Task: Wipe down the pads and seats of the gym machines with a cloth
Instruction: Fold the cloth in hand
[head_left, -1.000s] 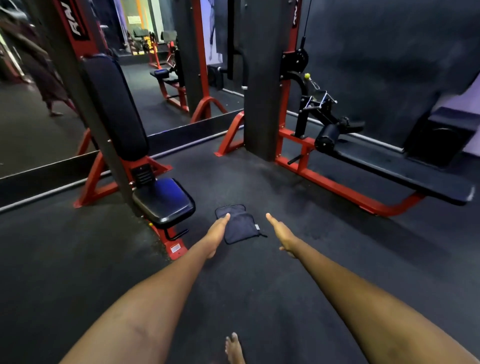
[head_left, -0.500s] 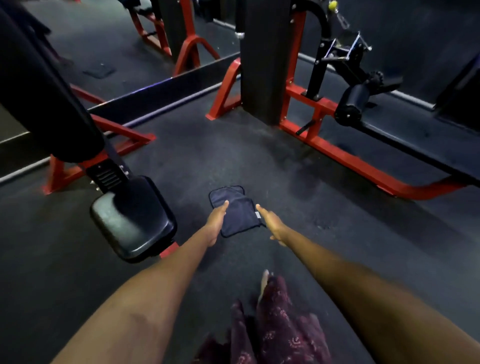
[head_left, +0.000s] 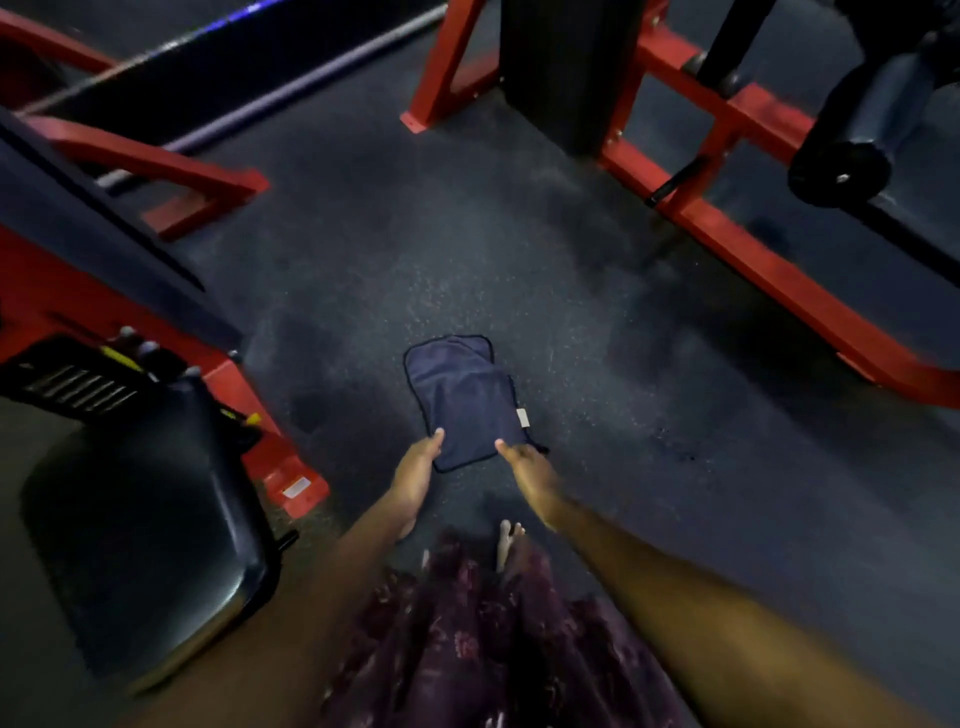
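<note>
Cloth (head_left: 465, 402) lies folded flat on floor (head_left: 597, 364), near edge just under fingertips of left hand (head_left: 415, 475) and right hand (head_left: 527, 467), fingers extended, nothing gripped; both layers are best pinched together so it is lifted without unfolding.

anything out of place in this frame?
Yes: the dark blue cloth lies folded on the gym floor, not on a pad. Both hands, left hand and right hand, reach its near edge.
</note>
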